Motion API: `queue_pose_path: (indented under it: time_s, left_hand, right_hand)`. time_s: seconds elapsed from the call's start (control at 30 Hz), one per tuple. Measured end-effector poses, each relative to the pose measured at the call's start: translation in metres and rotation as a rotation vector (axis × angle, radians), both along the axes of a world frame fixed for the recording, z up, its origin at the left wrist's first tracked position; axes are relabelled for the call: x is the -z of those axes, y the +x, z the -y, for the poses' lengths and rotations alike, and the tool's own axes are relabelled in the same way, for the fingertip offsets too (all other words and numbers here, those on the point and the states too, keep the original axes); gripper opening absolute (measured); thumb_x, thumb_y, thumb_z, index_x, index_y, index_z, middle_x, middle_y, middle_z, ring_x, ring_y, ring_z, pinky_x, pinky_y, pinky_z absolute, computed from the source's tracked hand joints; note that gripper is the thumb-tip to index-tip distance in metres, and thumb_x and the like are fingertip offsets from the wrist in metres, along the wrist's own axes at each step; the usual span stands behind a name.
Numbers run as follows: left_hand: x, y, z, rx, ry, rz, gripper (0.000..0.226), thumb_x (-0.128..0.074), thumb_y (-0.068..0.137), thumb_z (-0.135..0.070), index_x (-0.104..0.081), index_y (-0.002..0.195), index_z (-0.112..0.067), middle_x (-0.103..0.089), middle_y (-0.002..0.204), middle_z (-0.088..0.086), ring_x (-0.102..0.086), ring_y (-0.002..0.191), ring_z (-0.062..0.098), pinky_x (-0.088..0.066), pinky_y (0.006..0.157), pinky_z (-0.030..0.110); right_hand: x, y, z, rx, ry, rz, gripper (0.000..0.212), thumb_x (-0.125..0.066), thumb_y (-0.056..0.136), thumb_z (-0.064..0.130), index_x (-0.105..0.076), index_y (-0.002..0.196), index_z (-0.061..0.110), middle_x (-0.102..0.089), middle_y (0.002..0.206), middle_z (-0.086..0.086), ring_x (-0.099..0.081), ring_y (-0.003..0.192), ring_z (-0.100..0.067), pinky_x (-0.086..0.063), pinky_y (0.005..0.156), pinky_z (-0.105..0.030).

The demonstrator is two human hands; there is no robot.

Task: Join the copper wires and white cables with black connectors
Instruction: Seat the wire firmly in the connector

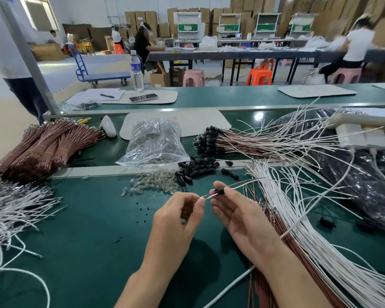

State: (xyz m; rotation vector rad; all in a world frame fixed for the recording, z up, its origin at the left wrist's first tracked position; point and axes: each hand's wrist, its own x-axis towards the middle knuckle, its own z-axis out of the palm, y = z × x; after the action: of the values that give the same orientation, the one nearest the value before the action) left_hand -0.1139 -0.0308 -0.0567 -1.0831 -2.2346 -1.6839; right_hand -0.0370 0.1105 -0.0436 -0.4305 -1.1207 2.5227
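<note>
My right hand (236, 214) pinches a black connector (220, 191) threaded on a copper wire and a white cable (242, 184) that trail off to the upper right. My left hand (178, 218) pinches the metal tips of that pair (206, 197), which stick out of the connector's left end. Loose black connectors (196, 167) lie in a pile just beyond my hands. A fan of white cables (320, 241) and copper wires (273, 221) lies under my right forearm.
Small clear bulbs (153, 183) are scattered left of the connectors, behind them a clear plastic bag (153, 143). Bundled copper wires (47, 145) lie far left, white cables (13, 210) below them. Finished assemblies (211, 138) and a black bag (353, 170) lie at right.
</note>
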Motion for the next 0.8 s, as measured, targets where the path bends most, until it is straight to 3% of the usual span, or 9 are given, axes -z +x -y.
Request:
queue_pose_path:
  time_s: [0.23,0.47,0.63,0.8]
  left_hand:
    - [0.001,0.001,0.000,0.010,-0.039,-0.107,0.012,-0.056,0.097,-0.047,-0.062,0.097,-0.036,-0.064,0.092,-0.019,-0.065,0.081,0.004,-0.051,0.068,0.019]
    - [0.000,0.002,0.001,0.004,-0.069,-0.151,0.011,-0.060,0.100,-0.040,-0.066,0.104,-0.031,-0.063,0.094,-0.019,-0.064,0.084,0.005,-0.051,0.070,0.026]
    - [0.002,0.001,0.001,-0.023,-0.056,-0.099,0.011,-0.070,0.094,-0.020,-0.072,0.103,-0.026,-0.066,0.091,-0.017,-0.066,0.083,0.007,-0.052,0.070,0.032]
    - [0.003,0.000,0.001,-0.016,-0.032,-0.060,0.012,-0.069,0.093,-0.023,-0.074,0.103,-0.026,-0.069,0.091,-0.019,-0.069,0.084,0.006,-0.057,0.070,0.034]
  right_hand:
    - [0.001,0.003,0.008,-0.173,0.098,0.003,0.031,-0.062,0.092,0.030,-0.075,0.116,0.014,-0.073,0.108,-0.011,-0.070,0.095,-0.019,-0.058,0.077,-0.028]
    - [0.000,0.003,0.009,-0.218,0.139,-0.010,0.035,-0.062,0.093,0.033,-0.072,0.121,0.014,-0.073,0.107,-0.008,-0.068,0.094,-0.017,-0.057,0.078,-0.030]
    - [-0.001,0.005,0.011,-0.226,0.184,-0.008,0.034,-0.060,0.096,0.033,-0.071,0.123,0.016,-0.071,0.106,-0.006,-0.066,0.099,-0.020,-0.056,0.080,-0.032]
    - [-0.001,0.006,0.013,-0.254,0.183,-0.012,0.033,-0.055,0.100,0.031,-0.069,0.126,0.017,-0.072,0.107,-0.006,-0.067,0.098,-0.020,-0.056,0.081,-0.032]
